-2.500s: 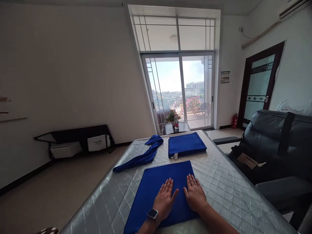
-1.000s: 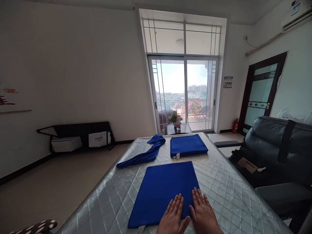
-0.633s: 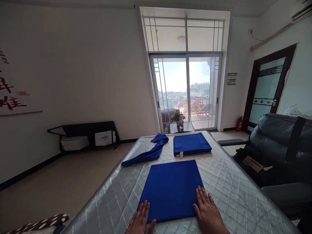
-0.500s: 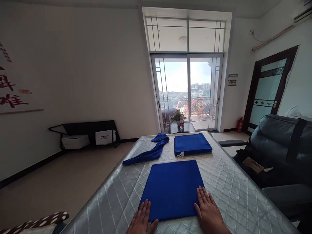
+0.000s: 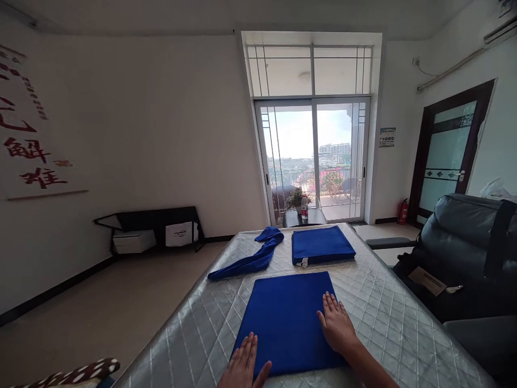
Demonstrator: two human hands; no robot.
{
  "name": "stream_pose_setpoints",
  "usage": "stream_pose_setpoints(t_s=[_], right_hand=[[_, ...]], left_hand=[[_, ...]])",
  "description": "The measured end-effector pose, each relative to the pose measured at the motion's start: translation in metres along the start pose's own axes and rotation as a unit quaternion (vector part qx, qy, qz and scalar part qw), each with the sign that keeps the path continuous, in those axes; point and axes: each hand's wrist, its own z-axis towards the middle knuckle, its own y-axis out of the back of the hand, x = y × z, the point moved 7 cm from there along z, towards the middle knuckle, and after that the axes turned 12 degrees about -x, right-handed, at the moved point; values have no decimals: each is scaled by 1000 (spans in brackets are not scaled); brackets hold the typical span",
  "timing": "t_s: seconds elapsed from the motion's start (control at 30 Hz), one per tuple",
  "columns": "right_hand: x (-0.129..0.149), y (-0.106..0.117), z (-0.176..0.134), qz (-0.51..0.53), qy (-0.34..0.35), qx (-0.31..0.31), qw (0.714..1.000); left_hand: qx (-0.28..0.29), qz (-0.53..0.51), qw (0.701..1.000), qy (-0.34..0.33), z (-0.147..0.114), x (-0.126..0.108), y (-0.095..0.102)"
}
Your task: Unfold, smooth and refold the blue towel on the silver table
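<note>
A flat, folded blue cloth (image 5: 288, 318) lies before me on a quilted silvery mattress (image 5: 388, 312). My left hand (image 5: 244, 361) rests flat at its near left corner, fingers out and thumb apart. On the cloth's right side lies my right hand (image 5: 336, 320), palm down with fingers stretched forward. Neither hand grips anything. Beyond this cloth sits a thicker folded blue stack (image 5: 323, 243) with a small white tag at its front edge. Left of the stack, a loose blue cloth (image 5: 258, 256) lies twisted in a long strip.
A black armchair (image 5: 460, 242) with items on its seat stands to the right. Behind the mattress is a small table (image 5: 291, 218) holding a bottle (image 5: 304, 209) and a potted plant (image 5: 297, 198). A black rack (image 5: 157, 223) with white boxes stands by the left wall.
My right hand has slid forward and slightly inward on the cloth. My left hand has moved a little to the right. The view has tilted slightly upward.
</note>
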Motion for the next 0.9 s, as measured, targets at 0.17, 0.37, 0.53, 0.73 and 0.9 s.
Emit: stream_pose_setpoints(t_s=[0.17, 0.37, 0.53, 0.73, 0.9], right_hand=[[-12, -18, 1, 19, 1, -19, 1000], [-11, -20, 0, -19, 40, 4, 999], [-14, -22, 4, -3, 23, -5, 1000], [-17, -21, 6, 29, 4, -16, 999], [-16, -21, 6, 21, 7, -14, 1000]], left_hand=[[80, -106, 983, -123, 29, -104, 10], [32, -178, 964, -196, 74, -204, 10], [30, -150, 977, -146, 88, -183, -7], [21, -68, 995, -69, 92, -90, -4], [-10, 20, 999, 23, 97, -1, -5]])
